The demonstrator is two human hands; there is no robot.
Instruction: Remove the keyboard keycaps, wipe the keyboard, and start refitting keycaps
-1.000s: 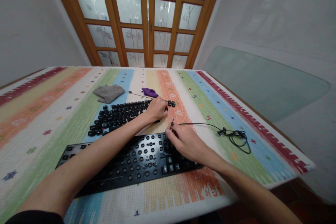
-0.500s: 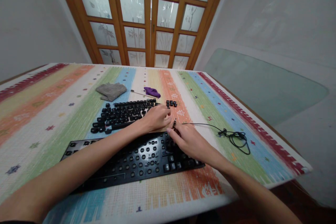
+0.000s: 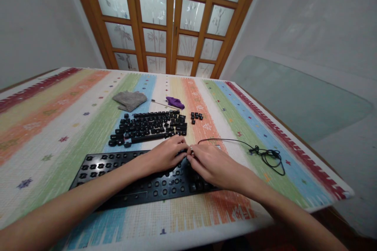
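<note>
A black keyboard (image 3: 126, 200) lies on the striped tablecloth, much of it with bare switches where keycaps are off. My left hand (image 3: 171, 153) is above its upper edge, fingers pinched; whatever they hold is hidden. Touching or nearly touching it, my right hand (image 3: 210, 164) is closed over the right part of the keyboard. A small tool with a metal tip (image 3: 192, 151) shows between its thumb and fingers; its kind cannot be made out. Loose black keycaps (image 3: 147, 125) lie in rows behind the keyboard, and a small group of keycaps (image 3: 196, 116) sits to their right.
A grey cloth (image 3: 129, 100), a thin stick with a dark tip (image 3: 165, 104) and a purple cloth (image 3: 174, 102) lie beyond the keycaps. The keyboard's black cable (image 3: 269, 158) is coiled at the right. Behind the table (image 3: 54, 133) stand wood-framed glass doors (image 3: 153, 6).
My left hand has come back from near the small keycap group toward the keyboard and now meets my right hand. The keycap group shows one more cap in front, previously hidden. The view has shifted slightly.
</note>
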